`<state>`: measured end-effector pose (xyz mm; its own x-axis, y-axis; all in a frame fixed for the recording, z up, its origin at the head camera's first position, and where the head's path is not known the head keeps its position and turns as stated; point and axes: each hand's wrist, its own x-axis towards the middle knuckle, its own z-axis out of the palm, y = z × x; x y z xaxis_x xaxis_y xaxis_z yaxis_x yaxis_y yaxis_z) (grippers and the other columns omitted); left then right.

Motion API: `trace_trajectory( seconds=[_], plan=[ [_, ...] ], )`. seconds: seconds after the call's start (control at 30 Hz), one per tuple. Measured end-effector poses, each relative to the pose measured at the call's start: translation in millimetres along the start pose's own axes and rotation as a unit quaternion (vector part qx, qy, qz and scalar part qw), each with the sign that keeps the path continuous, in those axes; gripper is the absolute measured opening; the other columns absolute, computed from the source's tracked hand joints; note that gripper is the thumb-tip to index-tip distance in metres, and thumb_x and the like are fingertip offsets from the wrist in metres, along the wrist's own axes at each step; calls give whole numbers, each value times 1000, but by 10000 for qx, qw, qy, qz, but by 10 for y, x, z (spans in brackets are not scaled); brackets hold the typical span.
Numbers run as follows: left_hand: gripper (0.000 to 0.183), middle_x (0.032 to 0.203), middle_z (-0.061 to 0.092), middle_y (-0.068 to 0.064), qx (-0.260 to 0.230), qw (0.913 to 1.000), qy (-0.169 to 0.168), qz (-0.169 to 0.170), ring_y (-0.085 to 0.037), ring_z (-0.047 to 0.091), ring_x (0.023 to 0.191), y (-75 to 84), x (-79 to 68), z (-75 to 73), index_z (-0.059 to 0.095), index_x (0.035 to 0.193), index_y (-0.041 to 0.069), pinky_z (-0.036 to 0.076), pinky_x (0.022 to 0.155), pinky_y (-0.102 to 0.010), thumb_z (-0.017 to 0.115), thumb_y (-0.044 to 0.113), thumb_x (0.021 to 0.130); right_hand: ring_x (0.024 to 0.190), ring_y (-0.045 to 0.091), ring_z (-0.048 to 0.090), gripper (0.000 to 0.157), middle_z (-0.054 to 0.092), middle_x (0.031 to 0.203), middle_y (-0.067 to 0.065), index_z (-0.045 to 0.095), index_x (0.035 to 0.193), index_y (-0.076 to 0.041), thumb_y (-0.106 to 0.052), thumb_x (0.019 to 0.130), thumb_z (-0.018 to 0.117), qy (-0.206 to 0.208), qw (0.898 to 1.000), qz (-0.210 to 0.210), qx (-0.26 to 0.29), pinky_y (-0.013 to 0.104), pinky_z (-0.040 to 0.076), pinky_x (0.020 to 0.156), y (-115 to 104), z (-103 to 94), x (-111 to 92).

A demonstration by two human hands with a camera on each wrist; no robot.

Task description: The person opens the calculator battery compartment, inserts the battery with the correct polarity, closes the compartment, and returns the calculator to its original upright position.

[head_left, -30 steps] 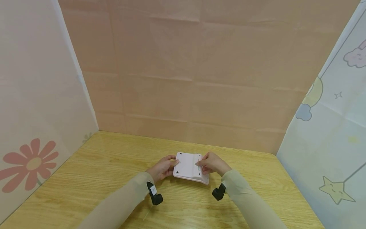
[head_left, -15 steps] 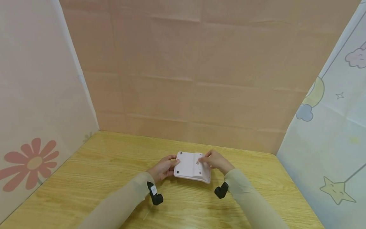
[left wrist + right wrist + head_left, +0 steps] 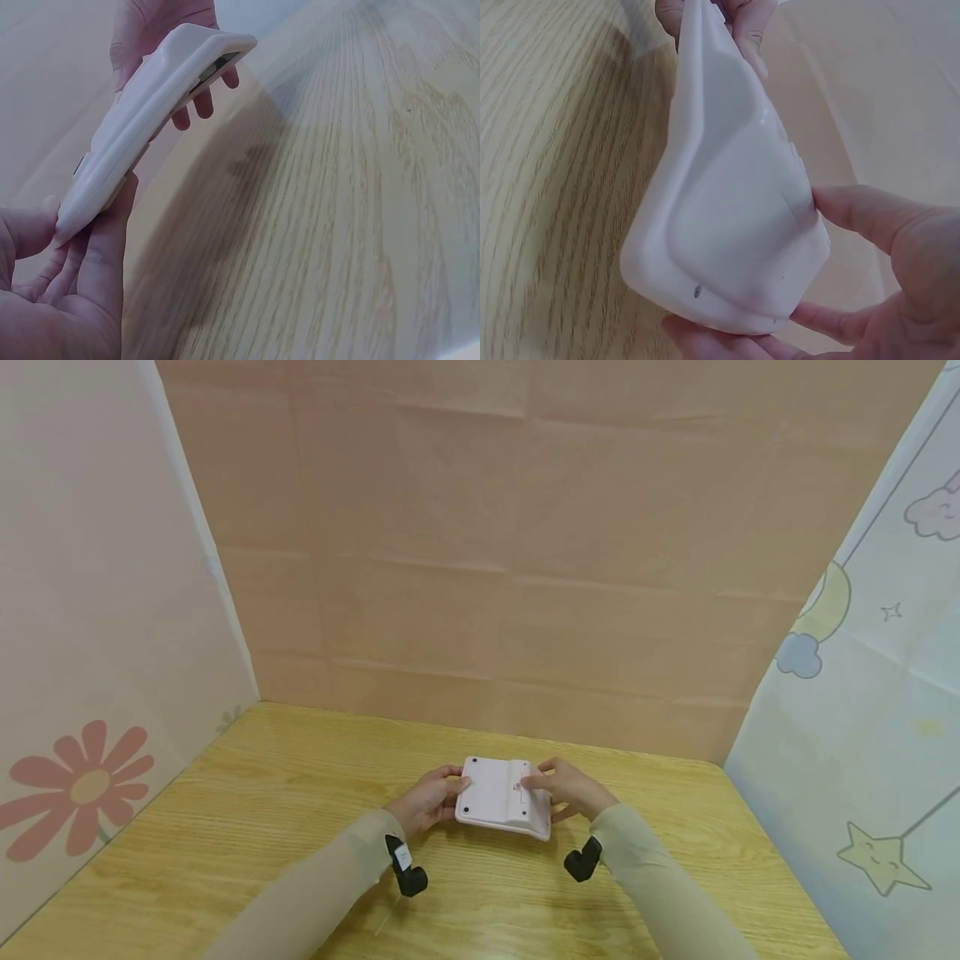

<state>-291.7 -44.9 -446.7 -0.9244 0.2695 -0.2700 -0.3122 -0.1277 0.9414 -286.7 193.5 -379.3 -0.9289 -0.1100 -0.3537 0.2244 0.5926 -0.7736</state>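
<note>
A pale pink calculator [image 3: 489, 793] is held back side up above the table, with dark round feet and a battery cover [image 3: 523, 788] showing in the head view. My left hand [image 3: 431, 797] grips its left end, thumb on the back and fingers beneath. At the right end, the thumb of my right hand [image 3: 576, 789] presses on the back by the battery cover, while its other fingers support the far edge and underside. In the left wrist view, a dark display strip shows on the downward face of the calculator [image 3: 142, 112]. The keys are hidden.
The wooden table [image 3: 300, 877] extends under both hands. An orange-brown paper backdrop [image 3: 480, 568] rises behind it. Patterned side panels stand at left [image 3: 90, 610] and right [image 3: 885, 710]. Small black wrist cameras hang below both wrists.
The right hand has shifted slightly right, its fingers moving from the battery cover to spread around the calculator's right end, thumb still on the back. The left hand has barely moved.
</note>
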Motion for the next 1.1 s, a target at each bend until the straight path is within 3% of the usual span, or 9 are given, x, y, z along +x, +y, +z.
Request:
trace_trajectory(
  seconds=[0.43, 0.67, 0.93, 1.1],
  plan=[
    [33, 101, 67, -9, 27, 9999, 71, -72, -14, 66, 78, -4, 9, 20, 47, 131, 2, 55, 67, -28, 52, 14, 100, 104, 37, 56, 64, 47, 126, 25, 37, 134, 1, -30, 88, 71, 116, 9998, 147, -6, 49, 56, 77, -22, 11, -7],
    [34, 103, 67, -10, 25, 9999, 70, -83, -14, 66, 79, -14, 26, 24, 47, 132, 1, 56, 68, -29, 52, 14, 100, 101, 35, 57, 70, 46, 128, 26, 36, 134, 1, -35, 86, 72, 31, 10000, 21, 53, 47, 57, 73, 5, -25, 9],
    [33, 103, 67, -10, -60, 9997, 158, -159, -16, 66, 80, 19, 28, 24, 49, 130, 3, 56, 69, -30, 54, 15, 99, 108, 41, 57, 64, 46, 130, 28, 34, 137, 4, -35, 94, 62, 2, 9995, -1, 329, 50, 56, 78, 47, -59, 2],
    [32, 104, 67, -10, -65, 9997, 186, -169, -17, 66, 80, 28, 32, 12, 49, 129, 4, 56, 69, -30, 55, 15, 99, 101, 36, 63, 52, 54, 121, 25, 42, 132, 7, -32, 99, 53, -24, 9993, 45, 380, 45, 57, 76, 86, -84, 21]
  ],
)
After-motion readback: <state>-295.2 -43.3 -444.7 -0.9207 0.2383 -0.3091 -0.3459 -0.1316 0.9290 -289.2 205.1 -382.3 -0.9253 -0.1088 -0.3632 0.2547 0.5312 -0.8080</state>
